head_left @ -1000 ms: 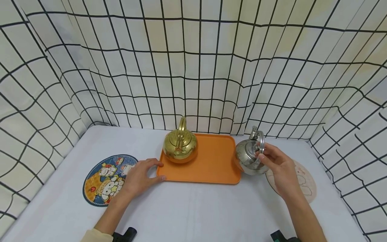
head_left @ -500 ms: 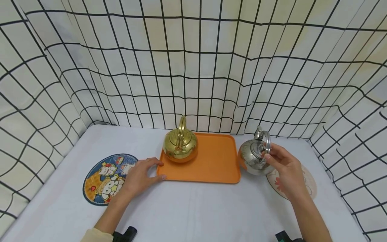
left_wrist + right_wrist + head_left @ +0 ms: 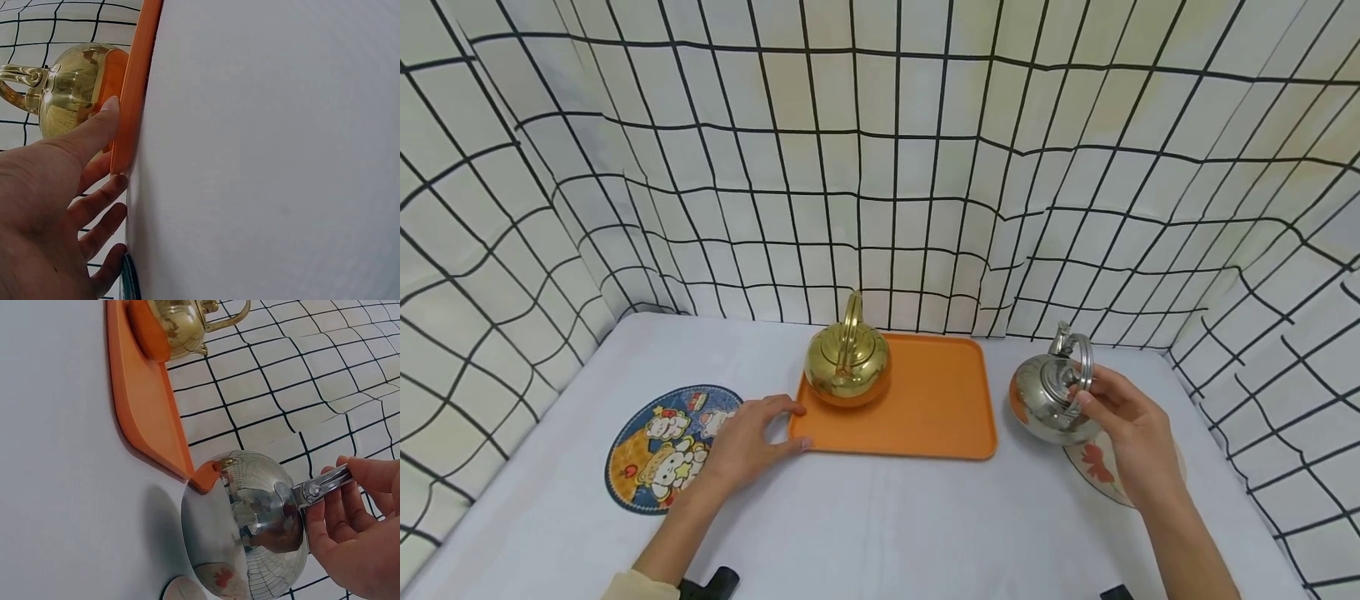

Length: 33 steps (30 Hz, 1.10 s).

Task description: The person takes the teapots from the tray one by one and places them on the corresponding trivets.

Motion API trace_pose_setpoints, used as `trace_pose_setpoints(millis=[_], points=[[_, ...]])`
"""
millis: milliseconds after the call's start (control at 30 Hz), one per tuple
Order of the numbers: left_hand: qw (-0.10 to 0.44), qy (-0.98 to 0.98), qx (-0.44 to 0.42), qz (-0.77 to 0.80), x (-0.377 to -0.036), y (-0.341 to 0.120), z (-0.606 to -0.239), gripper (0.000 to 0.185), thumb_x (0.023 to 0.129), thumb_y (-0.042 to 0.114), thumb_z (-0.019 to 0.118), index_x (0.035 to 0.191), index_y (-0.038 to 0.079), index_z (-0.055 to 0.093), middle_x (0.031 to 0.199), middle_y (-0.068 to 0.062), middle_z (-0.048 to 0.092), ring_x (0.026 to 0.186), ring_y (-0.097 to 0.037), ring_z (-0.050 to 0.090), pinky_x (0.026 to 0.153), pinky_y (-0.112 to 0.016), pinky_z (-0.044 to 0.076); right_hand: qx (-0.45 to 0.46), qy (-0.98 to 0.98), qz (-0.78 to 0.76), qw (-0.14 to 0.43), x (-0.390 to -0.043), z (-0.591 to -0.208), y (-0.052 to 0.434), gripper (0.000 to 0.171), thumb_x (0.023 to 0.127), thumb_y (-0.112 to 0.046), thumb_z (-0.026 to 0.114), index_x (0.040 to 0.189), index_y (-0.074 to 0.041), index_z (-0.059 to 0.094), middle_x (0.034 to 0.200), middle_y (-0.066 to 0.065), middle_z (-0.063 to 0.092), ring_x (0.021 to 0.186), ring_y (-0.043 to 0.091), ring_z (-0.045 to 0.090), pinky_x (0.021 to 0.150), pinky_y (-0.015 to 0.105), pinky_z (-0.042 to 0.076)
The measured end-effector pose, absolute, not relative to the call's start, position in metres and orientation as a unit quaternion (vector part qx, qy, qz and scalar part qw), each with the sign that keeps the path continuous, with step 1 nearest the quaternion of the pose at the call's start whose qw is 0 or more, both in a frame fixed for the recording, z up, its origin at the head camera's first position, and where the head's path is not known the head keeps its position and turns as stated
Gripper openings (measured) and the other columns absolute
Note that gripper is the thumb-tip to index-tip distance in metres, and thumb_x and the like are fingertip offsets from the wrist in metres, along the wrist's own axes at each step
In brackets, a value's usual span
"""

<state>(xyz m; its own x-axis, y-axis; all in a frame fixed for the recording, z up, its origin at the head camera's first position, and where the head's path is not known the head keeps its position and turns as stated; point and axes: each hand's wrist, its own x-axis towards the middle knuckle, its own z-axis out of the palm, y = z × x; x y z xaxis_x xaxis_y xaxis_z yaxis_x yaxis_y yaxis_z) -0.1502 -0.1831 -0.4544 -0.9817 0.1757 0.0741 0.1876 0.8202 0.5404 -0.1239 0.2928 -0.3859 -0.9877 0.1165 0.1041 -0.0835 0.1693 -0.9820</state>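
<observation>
My right hand [image 3: 1123,417] grips the handle of a silver kettle [image 3: 1051,400] and holds it above the table, just right of the orange tray [image 3: 925,417] and over the edge of a pale round mat [image 3: 1101,471]. In the right wrist view the silver kettle [image 3: 250,525] hangs off the cloth, my fingers [image 3: 350,531] curled round its handle. A gold kettle [image 3: 847,358] stands on the tray's left part. My left hand [image 3: 745,442] lies flat on the table, thumb and fingers touching the tray's left corner [image 3: 128,125].
A round cartoon mat [image 3: 658,446] lies left of the tray, partly under my left hand. Grid-patterned cloth walls [image 3: 880,183] close in the back and both sides. The white tablecloth [image 3: 880,525] stretches in front of the tray.
My right hand has carried the silver kettle to the right, away from the tray's edge and over the pale mat. The left hand has stayed at the tray corner.
</observation>
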Motion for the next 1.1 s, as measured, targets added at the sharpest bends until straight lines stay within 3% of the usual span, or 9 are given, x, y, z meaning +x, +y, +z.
trace_pose_setpoints(millis=[1100], points=[[0.014, -0.956, -0.098, -0.276, -0.149, -0.182, -0.454, 0.044, 0.088, 0.041, 0.083, 0.126, 0.021, 0.073, 0.143, -0.009, 0.067, 0.136, -0.043, 0.056, 0.111, -0.068, 0.044, -0.012, -0.715, 0.692, 0.098, -0.11, -0.388, 0.331, 0.046, 0.1, -0.008, 0.069, 0.145, -0.009, 0.06, 0.112, -0.015, 0.075, 0.106, -0.003, 0.065, 0.091, 0.007, 0.052]])
